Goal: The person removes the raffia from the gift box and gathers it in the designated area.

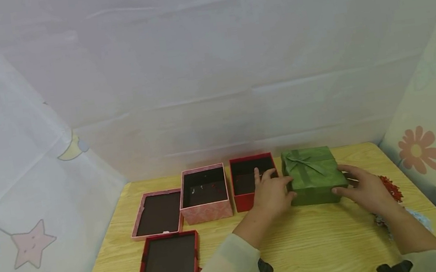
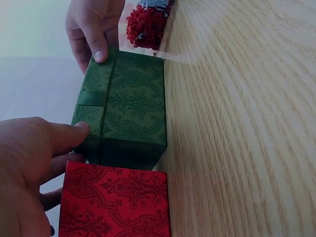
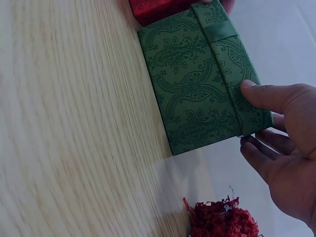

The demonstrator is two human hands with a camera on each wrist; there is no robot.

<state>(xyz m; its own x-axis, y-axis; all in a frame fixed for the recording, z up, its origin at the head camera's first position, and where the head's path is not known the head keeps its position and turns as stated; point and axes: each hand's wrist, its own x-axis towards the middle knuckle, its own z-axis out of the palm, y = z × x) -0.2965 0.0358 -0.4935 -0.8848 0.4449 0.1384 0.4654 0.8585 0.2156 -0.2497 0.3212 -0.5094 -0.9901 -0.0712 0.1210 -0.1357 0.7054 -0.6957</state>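
A green gift box (image 1: 315, 175), its lid on and a ribbon bow on top, stands at the back right of the table. My left hand (image 1: 272, 193) grips its left side, the thumb (image 2: 74, 134) on the front of the lid and the other fingers round the side. At the opposite side, my right hand (image 1: 367, 190) holds the right front corner of the lid, thumb (image 3: 261, 95) in front and fingers at the side. Just left of it, an uncovered red box (image 1: 245, 202) shows a dark inside, partly behind my left hand.
Left of the red box stands an uncovered pink box (image 1: 207, 212) with small bits inside. A pink lid (image 1: 157, 215) and a red lid (image 1: 167, 269) lie with their dark insides up. Red shredded paper (image 1: 391, 187) and pale blue shreds (image 1: 420, 218) lie by my right forearm.
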